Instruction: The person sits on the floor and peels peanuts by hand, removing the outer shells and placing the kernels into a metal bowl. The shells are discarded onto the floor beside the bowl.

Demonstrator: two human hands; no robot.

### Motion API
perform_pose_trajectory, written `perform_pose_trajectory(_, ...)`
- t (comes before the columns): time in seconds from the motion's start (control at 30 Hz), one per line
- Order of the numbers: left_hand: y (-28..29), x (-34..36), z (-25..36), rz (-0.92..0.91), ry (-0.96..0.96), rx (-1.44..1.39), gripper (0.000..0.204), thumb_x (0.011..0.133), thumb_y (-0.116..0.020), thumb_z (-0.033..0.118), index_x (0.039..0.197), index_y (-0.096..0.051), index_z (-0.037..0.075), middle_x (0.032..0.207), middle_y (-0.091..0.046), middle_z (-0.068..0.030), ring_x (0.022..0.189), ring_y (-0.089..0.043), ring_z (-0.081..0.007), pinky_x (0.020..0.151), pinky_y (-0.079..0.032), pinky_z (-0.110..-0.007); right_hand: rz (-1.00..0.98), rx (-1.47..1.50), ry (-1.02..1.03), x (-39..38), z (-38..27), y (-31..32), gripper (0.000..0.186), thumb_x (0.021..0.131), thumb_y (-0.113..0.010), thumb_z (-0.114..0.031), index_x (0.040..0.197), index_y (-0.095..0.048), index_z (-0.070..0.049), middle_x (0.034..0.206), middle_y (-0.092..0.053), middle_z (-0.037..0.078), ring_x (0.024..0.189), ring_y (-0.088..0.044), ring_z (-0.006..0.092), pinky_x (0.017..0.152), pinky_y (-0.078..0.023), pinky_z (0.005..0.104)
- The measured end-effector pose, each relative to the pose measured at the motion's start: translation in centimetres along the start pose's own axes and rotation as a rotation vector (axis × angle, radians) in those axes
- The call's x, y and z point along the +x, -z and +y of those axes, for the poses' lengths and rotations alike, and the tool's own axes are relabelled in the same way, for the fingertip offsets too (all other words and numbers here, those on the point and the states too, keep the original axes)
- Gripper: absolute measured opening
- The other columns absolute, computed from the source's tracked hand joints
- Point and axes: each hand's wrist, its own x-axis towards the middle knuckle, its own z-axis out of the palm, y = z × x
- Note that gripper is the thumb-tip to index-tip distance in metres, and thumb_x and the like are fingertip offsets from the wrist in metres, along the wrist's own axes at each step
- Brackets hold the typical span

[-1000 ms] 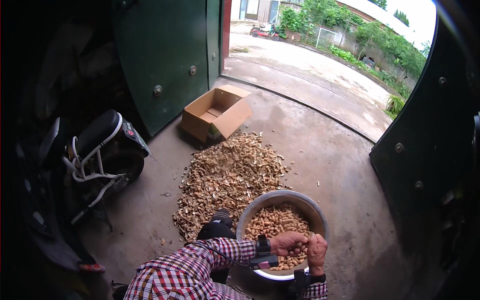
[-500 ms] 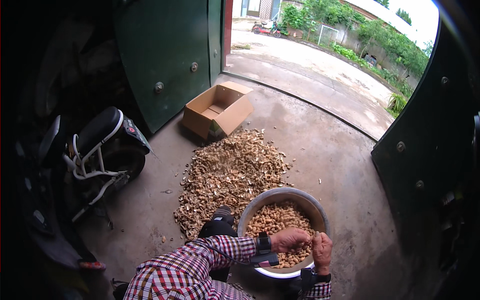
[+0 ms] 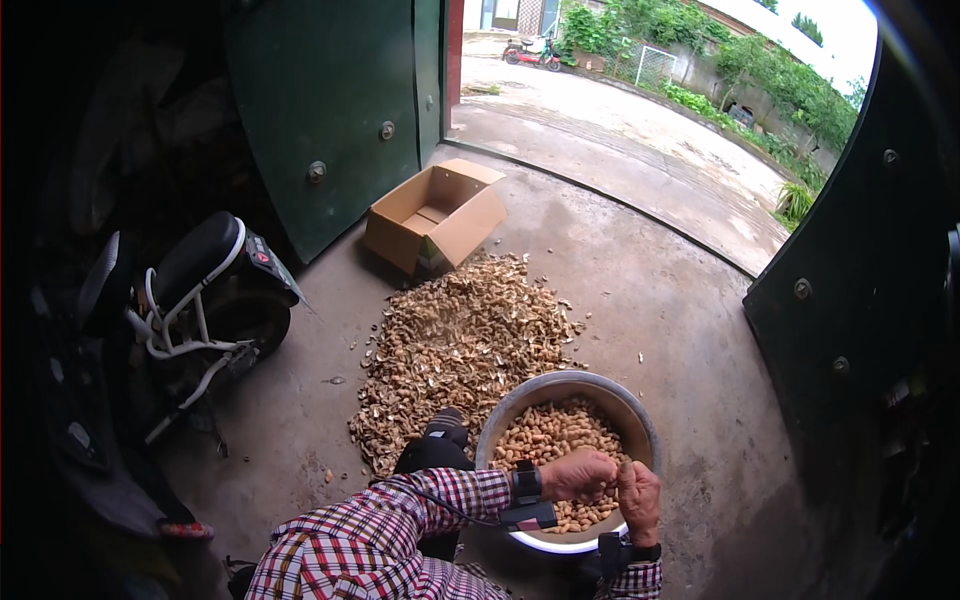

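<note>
A wide metal basin holds a heap of unshelled peanuts. Over its right side, my left hand is closed, its fingers curled in toward the other hand. My right hand is closed too, thumb up, at the basin's right rim. The two hands meet at thumbs and fingertips; whatever they pinch between them is hidden. Beyond the basin and to its left, a broad pile of empty peanut shells spreads over the concrete floor.
An open cardboard box stands at the pile's far end. At the left is a parked scooter. Green metal doors flank the doorway, with a sunlit lane outside. My shoe rests against the shells.
My hands have drawn together, the left fingers curling tighter and the right thumb rising beside them. The basin, pile and box stay in place.
</note>
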Motion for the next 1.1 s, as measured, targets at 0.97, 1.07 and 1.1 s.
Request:
perform_pose_trajectory(0.97, 0.0, -1.2, -0.4, 0.091, 0.022, 0.019, 0.007, 0.074, -0.053, 0.014, 0.072, -0.053, 0.007, 0.059, -0.053, -0.0031, 0.040, -0.044, -0.0082, 0.035, -0.034, -0.019, 0.141, -0.132, 0.148, 0.1, 1.2, -2.0, 0.032, 0.087, -0.044, -0.019, 0.061, -0.046, 0.000, 0.049, -0.042, 0.010, 0.045, -0.042, 0.0142, 0.043, -0.033, 0.0315)
perform_pose_trajectory(1.07, -0.8, -0.7, 0.1, 0.069, -0.020, -0.039, 0.009, 0.075, -0.053, 0.013, 0.068, -0.052, 0.007, 0.056, -0.051, -0.0012, 0.040, -0.044, -0.0083, 0.034, -0.034, -0.019, 0.183, -0.093, 0.125, 0.3, 1.4, -2.1, 0.032, 0.087, -0.042, -0.018, 0.062, -0.045, 0.000, 0.051, -0.042, 0.011, 0.046, -0.041, 0.0175, 0.044, -0.033, 0.0329)
perform_pose_trajectory(1.1, -0.9, -1.0, 0.4, 0.066, -0.034, -0.053, 0.011, 0.076, -0.054, 0.013, 0.067, -0.051, 0.007, 0.055, -0.050, -0.0002, 0.040, -0.045, -0.0080, 0.034, -0.033, -0.019, 0.203, -0.051, 0.121, 0.2, 1.1, -2.0, 0.031, 0.088, -0.041, -0.018, 0.062, -0.044, 0.000, 0.052, -0.042, 0.012, 0.046, -0.041, 0.0196, 0.045, -0.033, 0.0338)
